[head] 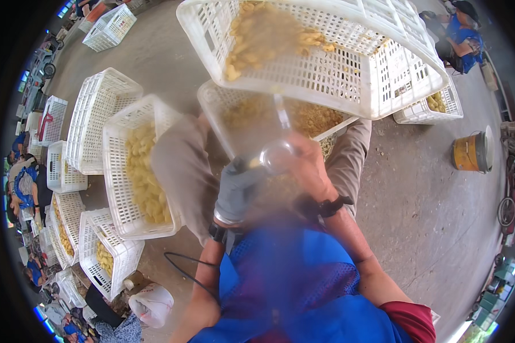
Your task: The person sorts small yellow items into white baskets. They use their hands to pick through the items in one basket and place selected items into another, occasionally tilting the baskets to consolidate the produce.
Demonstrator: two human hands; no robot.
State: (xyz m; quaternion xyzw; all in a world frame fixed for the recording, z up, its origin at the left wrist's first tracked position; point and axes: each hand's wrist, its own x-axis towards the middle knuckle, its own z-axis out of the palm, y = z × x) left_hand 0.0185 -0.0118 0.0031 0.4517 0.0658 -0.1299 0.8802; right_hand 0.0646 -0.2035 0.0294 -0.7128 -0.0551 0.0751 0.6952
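Note:
Between the person's knees, my gloved left hand (239, 188) holds a small pale yellow piece (254, 163) at its fingertips. My bare right hand (305, 165) is closed around a metal tool (282, 112) with a shiny blade; a round bright ring shows where the hands meet, blurred. Just beyond the hands stands a white plastic crate (216, 122) with peeled pieces and brown scraps (319, 118). Above it a tilted white crate (326, 81) holds unpeeled-looking yellowish-brown pieces (257, 38). A blurred smear over the middle hides details.
At the left, a white crate (111, 171) holds pale yellow pieces (145, 171), beside an upright crate (83, 124). Several more crates and people are farther left. A yellow bucket (468, 151) stands at the right, a white bag (152, 305) at lower left. A co-worker (461, 40) sits at upper right.

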